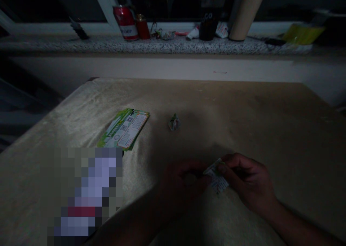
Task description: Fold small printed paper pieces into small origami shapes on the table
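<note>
A small folded piece of printed paper [220, 183], white with green and dark lines, is pinched between my two hands above the table. My right hand [251, 183] grips its upper right part with thumb and fingers. My left hand [183, 183] is closed at the paper's left edge, thumb and fingertips pressed to it; deep shadow hides some of its fingers. Farther back on the table sits a small folded paper piece [174, 123], green and white. To its left lies a stack of green and white printed leaflets [125, 128].
A pixelated patch [92, 188] covers an object at the table's left front. Behind the table [283, 130], a speckled windowsill [167, 47] bears a red can [125, 24], a red lighter-like object [142, 26], a dark lidded cup [209, 18], a cardboard tube [247, 13] and a yellow object [304, 34].
</note>
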### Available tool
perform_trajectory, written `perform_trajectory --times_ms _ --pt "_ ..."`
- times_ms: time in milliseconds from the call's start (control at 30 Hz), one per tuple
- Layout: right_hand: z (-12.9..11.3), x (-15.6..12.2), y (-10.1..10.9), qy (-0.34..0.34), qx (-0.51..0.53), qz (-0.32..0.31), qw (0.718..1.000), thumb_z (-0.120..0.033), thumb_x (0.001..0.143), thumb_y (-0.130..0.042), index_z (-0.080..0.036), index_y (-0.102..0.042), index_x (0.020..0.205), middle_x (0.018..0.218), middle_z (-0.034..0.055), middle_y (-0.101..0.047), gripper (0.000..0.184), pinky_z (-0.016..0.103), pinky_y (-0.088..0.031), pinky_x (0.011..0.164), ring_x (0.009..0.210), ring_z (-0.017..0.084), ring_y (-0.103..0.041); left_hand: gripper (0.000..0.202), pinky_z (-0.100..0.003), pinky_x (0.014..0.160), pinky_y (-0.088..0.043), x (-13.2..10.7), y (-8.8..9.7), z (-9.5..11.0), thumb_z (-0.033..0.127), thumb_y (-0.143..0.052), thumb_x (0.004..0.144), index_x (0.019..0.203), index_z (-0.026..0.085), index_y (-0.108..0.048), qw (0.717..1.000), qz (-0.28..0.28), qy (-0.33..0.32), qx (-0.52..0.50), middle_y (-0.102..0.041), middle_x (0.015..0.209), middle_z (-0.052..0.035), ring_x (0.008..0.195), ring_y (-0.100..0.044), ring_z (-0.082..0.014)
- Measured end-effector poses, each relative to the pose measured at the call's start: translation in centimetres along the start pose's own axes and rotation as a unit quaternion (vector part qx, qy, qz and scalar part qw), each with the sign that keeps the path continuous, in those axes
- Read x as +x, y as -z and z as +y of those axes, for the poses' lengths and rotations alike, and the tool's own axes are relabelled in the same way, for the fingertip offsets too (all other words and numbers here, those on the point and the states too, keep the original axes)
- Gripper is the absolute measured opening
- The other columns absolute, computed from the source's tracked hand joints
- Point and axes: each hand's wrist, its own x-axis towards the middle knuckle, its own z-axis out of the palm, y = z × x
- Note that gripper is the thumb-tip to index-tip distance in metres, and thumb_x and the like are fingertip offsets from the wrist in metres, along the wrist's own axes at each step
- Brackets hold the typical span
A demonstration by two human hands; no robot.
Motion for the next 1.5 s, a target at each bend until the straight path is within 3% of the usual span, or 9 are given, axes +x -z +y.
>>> perform_trajectory --times_ms 300,500,933,1300,1500 --pt "0.1 -0.1 -0.1 -0.002 0.007 0.005 1.0 -0.027 0.088 -0.076 -0.021 -0.069 0.07 0.067 0.0023 -0.072 0.021 0.021 -0.053 0.05 0.056 0.013 -0.065 0.018 -0.026 0.07 -0.055 0.0 0.0 -0.6 0.04 -0.079 0.084 0.091 0.024 -0.083 0.996 -0.017 0.065 -0.06 -0.081 0.084 -0.0003 0.079 -0.074 -0.0187" --pt "0.0 -0.1 -0.1 -0.004 0.049 -0.003 0.999 -0.021 0.09 -0.074 -0.021 -0.073 0.075 0.08 0.0029 -0.077 0.015 0.019 -0.057 0.056 0.065 0.012 -0.07 0.018 -0.025 0.073 -0.054 0.0 -0.3 -0.6 0.04 -0.08 0.083 0.09 0.024 -0.084 0.992 -0.02 0.078 -0.098 -0.082 0.086 -0.0013 0.081 -0.073 -0.0183" --pt "0.1 0.0 -0.3 -0.038 0.046 0.013 0.998 -0.021 0.084 -0.079 -0.02 -0.073 0.07 0.071 0.0033 -0.077 0.015 0.017 -0.055 0.052 0.058 0.012 -0.069 0.019 -0.025 0.07 -0.051 0.4 -0.7 -0.5 0.037 -0.084 0.074 0.082 0.02 -0.083 0.974 -0.011 0.119 -0.191 -0.079 0.078 -0.0019 0.073 -0.068 -0.015" --pt "-0.4 0.1 -0.4 -0.012 0.025 0.007 1.0 -0.018 0.083 -0.079 -0.02 -0.072 0.07 0.071 0.0023 -0.077 0.015 0.016 -0.054 0.052 0.058 0.011 -0.07 0.029 -0.024 0.058 -0.038 0.1 -0.7 0.3 0.045 -0.075 0.083 0.08 0.017 -0.081 0.994 -0.046 0.087 -0.056 -0.068 0.069 -0.001 0.062 -0.054 -0.0128" --pt "-0.5 0.0 -0.4 -0.018 0.034 0.009 0.999 -0.017 0.082 -0.078 -0.02 -0.073 0.07 0.071 0.0028 -0.077 0.014 0.016 -0.054 0.05 0.056 0.012 -0.07 0.029 -0.024 0.06 -0.038 0.0 -0.3 0.4 0.045 -0.074 0.085 0.082 0.017 -0.081 0.994 -0.057 0.068 -0.068 -0.067 0.07 -0.0003 0.065 -0.054 -0.0125"
